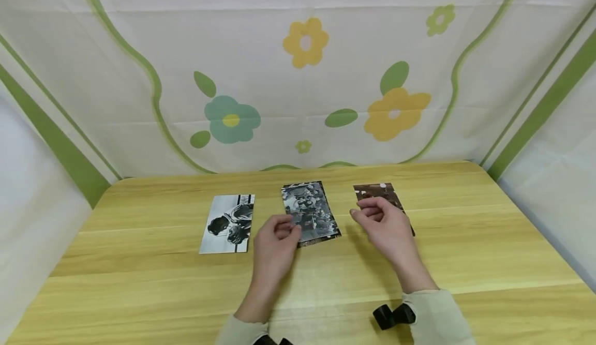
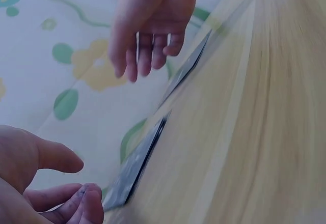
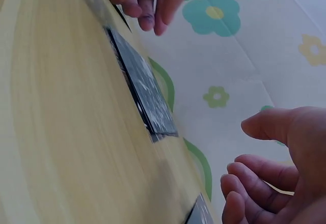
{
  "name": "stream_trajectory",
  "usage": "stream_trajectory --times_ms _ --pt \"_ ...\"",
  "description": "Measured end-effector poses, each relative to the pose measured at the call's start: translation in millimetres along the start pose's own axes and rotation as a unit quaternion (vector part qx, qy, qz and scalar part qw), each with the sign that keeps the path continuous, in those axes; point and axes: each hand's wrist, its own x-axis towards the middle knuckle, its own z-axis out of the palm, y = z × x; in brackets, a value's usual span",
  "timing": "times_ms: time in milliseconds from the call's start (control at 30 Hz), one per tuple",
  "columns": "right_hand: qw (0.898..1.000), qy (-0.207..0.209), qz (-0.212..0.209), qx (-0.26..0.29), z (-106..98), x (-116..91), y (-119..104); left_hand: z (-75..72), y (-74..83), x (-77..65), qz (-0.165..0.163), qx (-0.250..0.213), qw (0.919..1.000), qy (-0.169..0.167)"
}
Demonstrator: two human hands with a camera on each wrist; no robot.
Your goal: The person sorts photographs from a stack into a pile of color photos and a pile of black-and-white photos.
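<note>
A small stack of black-and-white photo prints [image 1: 313,208] lies at the middle of the table, its lower sheets showing past the top one. My left hand [image 1: 276,246] hovers at the stack's left edge with loosely bent fingers and nothing between thumb and fingertips. To the right, my right hand [image 1: 388,234] is held above a brownish print [image 1: 372,190] and hides much of it. In the right wrist view, the thumb of the right hand [image 3: 300,165] stands apart from its fingers, with nothing held. A black-and-white photo of two figures [image 1: 228,225] lies left of the left hand.
The wood-grain table [image 1: 153,262] reaches back to a white cloth [image 1: 261,40] with printed flowers and green bands. Cloth also hangs at both sides. Black wrist-worn devices [image 1: 393,316] sit at the sleeve cuffs.
</note>
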Motion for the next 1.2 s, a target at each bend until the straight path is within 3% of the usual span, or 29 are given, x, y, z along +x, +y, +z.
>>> stream_trajectory --times_ms 200,367,700,1200 --pt "1.0 -0.004 -0.007 -0.006 8.5 -2.1 -3.8 -26.9 -7.3 -1.2 -0.017 0.027 0.9987 0.039" --pt "1.0 -0.008 -0.008 -0.009 12.3 -3.1 -4.4 -36.6 -7.5 0.9 -0.028 0.037 0.9976 0.052" --pt "1.0 -0.02 -0.015 -0.005 22.3 -3.7 -2.5 -33.4 -13.5 1.8 -0.035 0.025 0.9987 0.028" --pt "1.0 -0.019 -0.016 -0.006 27.6 -1.9 -0.8 -33.6 -17.4 4.1 -0.032 0.018 0.9987 0.036"
